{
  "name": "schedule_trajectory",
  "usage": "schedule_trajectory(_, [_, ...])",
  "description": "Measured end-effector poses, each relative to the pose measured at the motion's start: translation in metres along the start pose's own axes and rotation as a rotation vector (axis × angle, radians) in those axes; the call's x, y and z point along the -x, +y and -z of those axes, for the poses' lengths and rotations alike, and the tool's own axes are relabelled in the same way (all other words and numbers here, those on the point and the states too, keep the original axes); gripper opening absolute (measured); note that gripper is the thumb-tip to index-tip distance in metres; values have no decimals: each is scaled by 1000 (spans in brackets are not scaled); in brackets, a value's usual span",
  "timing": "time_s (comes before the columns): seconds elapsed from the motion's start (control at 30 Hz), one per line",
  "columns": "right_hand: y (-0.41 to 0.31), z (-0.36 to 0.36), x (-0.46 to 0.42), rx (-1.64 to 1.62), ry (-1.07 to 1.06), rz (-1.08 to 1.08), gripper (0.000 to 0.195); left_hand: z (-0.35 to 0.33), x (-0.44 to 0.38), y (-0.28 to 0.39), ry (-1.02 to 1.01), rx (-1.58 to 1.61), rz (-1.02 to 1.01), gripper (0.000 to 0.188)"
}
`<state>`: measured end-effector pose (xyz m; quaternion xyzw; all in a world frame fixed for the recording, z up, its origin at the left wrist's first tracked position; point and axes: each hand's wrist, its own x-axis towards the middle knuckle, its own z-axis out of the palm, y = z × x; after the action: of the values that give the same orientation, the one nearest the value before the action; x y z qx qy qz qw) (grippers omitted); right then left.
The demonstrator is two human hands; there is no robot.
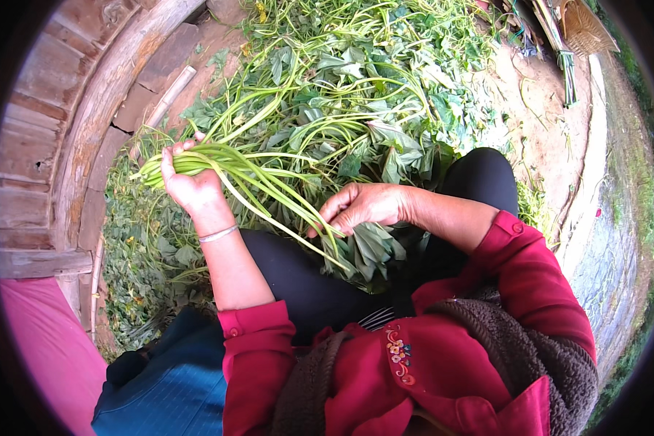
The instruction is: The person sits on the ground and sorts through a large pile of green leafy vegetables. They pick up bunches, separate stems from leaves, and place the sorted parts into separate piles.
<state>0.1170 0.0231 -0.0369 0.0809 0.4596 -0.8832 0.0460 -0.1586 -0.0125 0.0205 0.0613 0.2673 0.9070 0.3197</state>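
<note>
In my left hand lies a bundle of long green leaf stalks, gripped near one end, with the stalks fanning out to the right. My right hand pinches stalks near the bundle's far end, between thumb and fingers. Wilted green leaves hang just below the right fingertips, over my lap; whether they join the held stalks is unclear. Beyond both hands spreads a large heap of leafy vines, with loose stalks lying across its top.
A log and wooden boards border the left side. Blue cloth and pink cloth lie at lower left. Bundled sticks and a woven basket or hat are at upper right, near a pale ledge.
</note>
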Motion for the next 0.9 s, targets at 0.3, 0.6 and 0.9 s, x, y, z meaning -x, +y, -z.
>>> schedule_trajectory(0.3, [5, 2, 5, 57, 39, 14, 19, 2, -3, -1, -42, -2, 12, 17])
schedule_trajectory(0.6, [5, 11, 4, 65, 219, 101, 24, 6, -7, 13, -18, 48, -36, 19])
schedule_trajectory(0.9, [17, -5, 6, 1229, 59, -223, 18, 4, -3, 11, -134, 42, -14, 19])
